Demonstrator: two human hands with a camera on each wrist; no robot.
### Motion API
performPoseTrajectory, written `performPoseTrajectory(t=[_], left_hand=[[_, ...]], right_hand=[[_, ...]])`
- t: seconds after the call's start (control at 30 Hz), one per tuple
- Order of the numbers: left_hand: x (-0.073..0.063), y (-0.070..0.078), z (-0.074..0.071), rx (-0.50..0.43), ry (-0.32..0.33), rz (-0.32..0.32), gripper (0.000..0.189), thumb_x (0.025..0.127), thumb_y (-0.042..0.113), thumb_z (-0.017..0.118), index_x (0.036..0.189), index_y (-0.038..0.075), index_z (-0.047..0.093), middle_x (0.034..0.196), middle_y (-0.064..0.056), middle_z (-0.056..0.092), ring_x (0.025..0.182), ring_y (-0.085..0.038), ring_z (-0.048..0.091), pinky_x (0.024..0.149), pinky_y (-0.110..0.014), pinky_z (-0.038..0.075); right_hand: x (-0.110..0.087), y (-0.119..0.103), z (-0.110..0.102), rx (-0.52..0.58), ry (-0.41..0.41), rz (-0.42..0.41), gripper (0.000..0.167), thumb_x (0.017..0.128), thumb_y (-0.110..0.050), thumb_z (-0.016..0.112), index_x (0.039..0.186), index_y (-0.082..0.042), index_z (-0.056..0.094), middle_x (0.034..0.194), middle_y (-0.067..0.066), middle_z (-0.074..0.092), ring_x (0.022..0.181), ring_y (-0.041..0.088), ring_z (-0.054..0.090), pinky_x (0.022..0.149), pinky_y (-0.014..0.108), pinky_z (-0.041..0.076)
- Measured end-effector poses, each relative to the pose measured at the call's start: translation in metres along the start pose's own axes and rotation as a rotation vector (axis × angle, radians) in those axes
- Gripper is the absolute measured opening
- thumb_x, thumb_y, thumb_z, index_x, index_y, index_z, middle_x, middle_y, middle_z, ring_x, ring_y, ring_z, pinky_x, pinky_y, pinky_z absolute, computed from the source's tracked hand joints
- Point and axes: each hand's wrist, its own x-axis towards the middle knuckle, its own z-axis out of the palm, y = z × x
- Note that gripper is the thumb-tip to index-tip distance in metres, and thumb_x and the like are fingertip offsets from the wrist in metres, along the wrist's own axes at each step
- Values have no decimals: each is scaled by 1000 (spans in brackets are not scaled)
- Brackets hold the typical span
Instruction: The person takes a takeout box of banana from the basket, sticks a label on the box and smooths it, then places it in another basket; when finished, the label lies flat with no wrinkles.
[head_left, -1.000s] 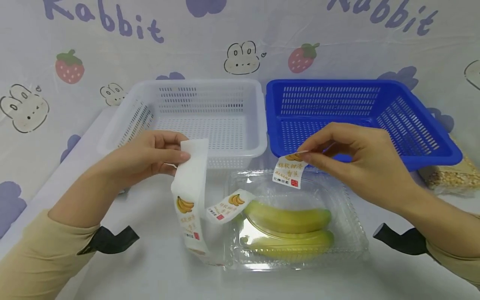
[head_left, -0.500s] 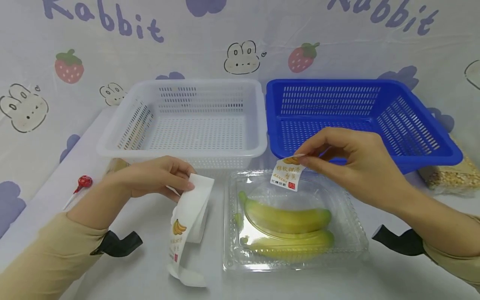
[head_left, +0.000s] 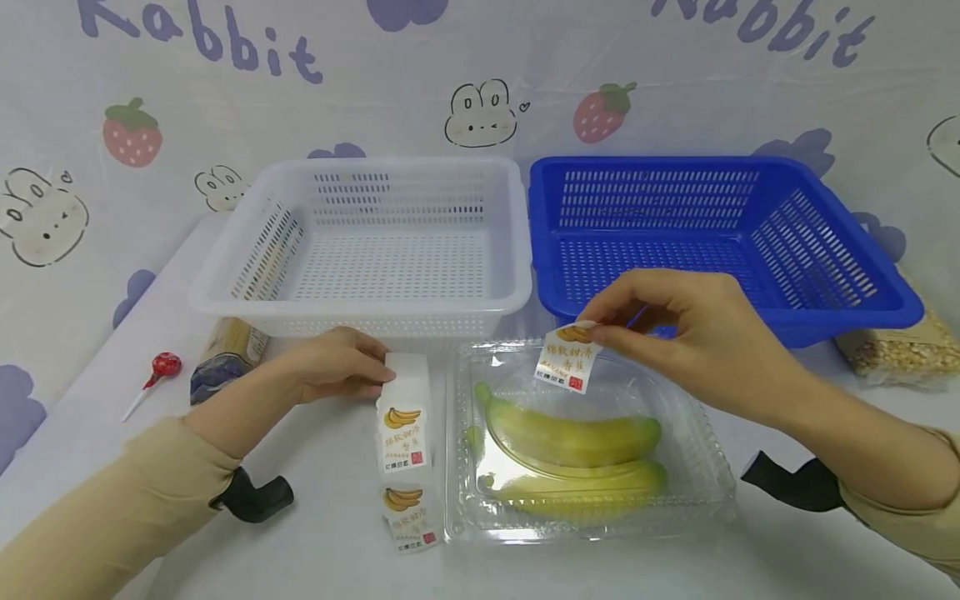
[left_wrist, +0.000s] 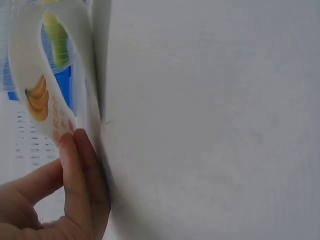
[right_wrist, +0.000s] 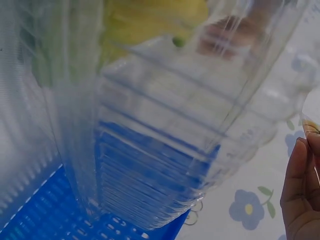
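My left hand (head_left: 337, 367) holds the top end of a strip of banana stickers (head_left: 405, 437) low over the white table, left of a clear plastic box. In the left wrist view the strip (left_wrist: 37, 100) curves in a loop above the fingertips. Between thumb and index finger my right hand (head_left: 675, 333) pinches one loose banana sticker (head_left: 566, 358), which hangs over the back of the box. The lidded clear box (head_left: 712, 475) contains two yellow-green bananas (head_left: 577, 433). In the right wrist view the box (right_wrist: 165, 105) fills the middle, and only part of the hand (right_wrist: 300, 195) shows.
Behind stand a white basket (head_left: 360, 307) and a blue basket (head_left: 750, 321), side by side. A red lollipop (head_left: 166, 364) and a brown and dark blue packet (head_left: 232, 354) lie at left. A bag of grain (head_left: 907, 350) is at the right, partly behind the blue basket.
My left hand has come down and slightly right, laying the sticker strip beside the box and uncovering the lollipop and packet. The right hand has lowered a little with its sticker.
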Motion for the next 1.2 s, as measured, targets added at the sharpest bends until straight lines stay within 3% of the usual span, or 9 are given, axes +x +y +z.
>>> performPoseTrajectory(t=[0.2, 0.4, 0.57, 0.8, 1.03, 1.2], left_hand=[[6, -1, 6, -59, 133, -4, 48, 92, 5, 64, 132, -14, 46, 96, -3, 58, 72, -1, 60, 69, -12, 56], [7, -2, 10, -34, 214, -21, 43, 92, 9, 68, 126, -11, 52, 86, 0, 61, 67, -1, 62, 66, -14, 57], [4, 0, 15, 126, 258, -6, 36, 91, 15, 70, 117, -7, 59, 79, 0, 62, 59, -1, 61, 61, -16, 56], [-3, 5, 24, 372, 315, 71, 29, 89, 23, 72, 103, -1, 64, 83, -6, 69, 65, -8, 66, 65, -23, 58], [-14, 13, 25, 518, 330, 181, 26, 90, 25, 70, 97, 1, 63, 78, -7, 68, 64, -11, 67, 62, -25, 55], [-29, 22, 29, 643, 369, 271, 19, 90, 22, 70, 90, 5, 62, 73, -5, 63, 62, -12, 60, 56, -24, 46]], right_hand=[[1, 0, 2, 1, -26, 14, 17, 87, -8, 74, 94, -24, 73, 89, -13, 73, 77, 1, 66, 68, 17, 56], [1, 2, 2, 7, -103, 88, 13, 88, -16, 74, 96, -27, 73, 89, -12, 73, 80, 2, 66, 70, 18, 57], [2, 6, 2, 41, -198, 164, 14, 87, -16, 75, 98, -24, 73, 88, -7, 72, 80, 5, 65, 70, 19, 57], [4, 10, 2, 55, -318, 224, 15, 88, -13, 74, 99, -23, 71, 87, -6, 72, 81, 7, 67, 72, 21, 58], [5, 17, 2, 66, -355, 231, 14, 89, -12, 72, 100, -21, 71, 88, -6, 73, 75, 7, 66, 67, 22, 58], [7, 20, 3, 80, -382, 242, 14, 89, -12, 72, 99, -22, 71, 86, -5, 72, 73, 8, 64, 65, 22, 56]])
